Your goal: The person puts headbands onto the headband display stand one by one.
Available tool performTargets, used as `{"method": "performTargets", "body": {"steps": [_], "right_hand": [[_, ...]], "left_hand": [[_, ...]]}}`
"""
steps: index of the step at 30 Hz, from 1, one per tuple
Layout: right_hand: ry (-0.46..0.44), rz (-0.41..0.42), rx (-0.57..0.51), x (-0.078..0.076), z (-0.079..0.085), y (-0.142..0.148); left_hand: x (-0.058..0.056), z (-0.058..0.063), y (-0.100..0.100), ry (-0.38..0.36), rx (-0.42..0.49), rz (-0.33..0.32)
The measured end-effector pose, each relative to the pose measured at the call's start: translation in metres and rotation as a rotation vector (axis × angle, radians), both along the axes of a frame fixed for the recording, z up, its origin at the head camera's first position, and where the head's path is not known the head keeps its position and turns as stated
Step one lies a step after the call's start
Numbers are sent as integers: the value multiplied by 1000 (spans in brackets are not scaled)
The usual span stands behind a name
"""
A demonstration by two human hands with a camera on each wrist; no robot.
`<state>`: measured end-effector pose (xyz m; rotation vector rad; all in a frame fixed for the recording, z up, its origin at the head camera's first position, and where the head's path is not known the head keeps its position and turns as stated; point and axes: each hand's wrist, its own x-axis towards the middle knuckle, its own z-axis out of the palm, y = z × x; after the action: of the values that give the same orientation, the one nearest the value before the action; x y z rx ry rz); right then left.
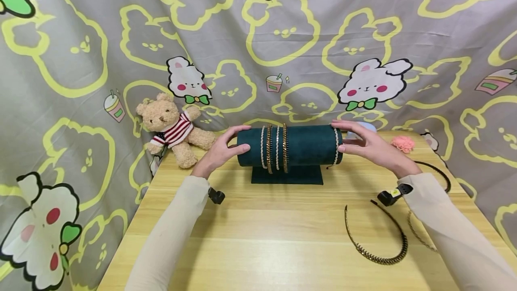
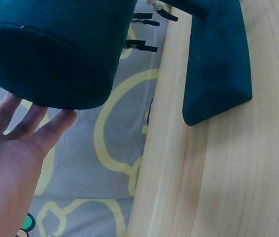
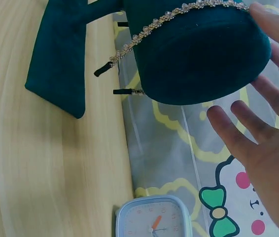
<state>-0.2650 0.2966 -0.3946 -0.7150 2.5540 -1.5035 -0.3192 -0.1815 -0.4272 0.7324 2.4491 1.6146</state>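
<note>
A dark teal velvet headband stand [image 1: 308,145], a padded cylinder on a flat base, stands on the table. Several beaded headbands [image 1: 285,147] in gold and pearly tones sit around its left half. My left hand [image 1: 220,149] holds the cylinder's left end, thumb in front and fingers over the top and behind. At the right end is a crystal-beaded headband [image 3: 171,17] with black tips. My right hand [image 1: 373,147] has its thumb on that headband's front and a fingertip at its top; other fingers [image 3: 228,131] spread past the cylinder's end face.
A teddy bear [image 1: 177,131] in a striped top sits at the back left. Behind my right hand are a pale blue clock [image 3: 154,200] and a pink flower [image 1: 403,143]. A dark gold headband [image 1: 383,260] lies at front right, with further headbands [image 1: 442,174] by my right sleeve.
</note>
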Motion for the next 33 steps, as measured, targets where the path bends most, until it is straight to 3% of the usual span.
{"method": "performTargets", "body": {"steps": [8,24,33], "right_hand": [[64,-38,39,-4,0,-7],[58,-64,82,-12,2,-33],[151,-46,157,-17,6,-47]], "left_hand": [[0,1,0,0,0,-4],[-1,0,1,3,14,-10],[0,2,1,-5,18,-12]]}}
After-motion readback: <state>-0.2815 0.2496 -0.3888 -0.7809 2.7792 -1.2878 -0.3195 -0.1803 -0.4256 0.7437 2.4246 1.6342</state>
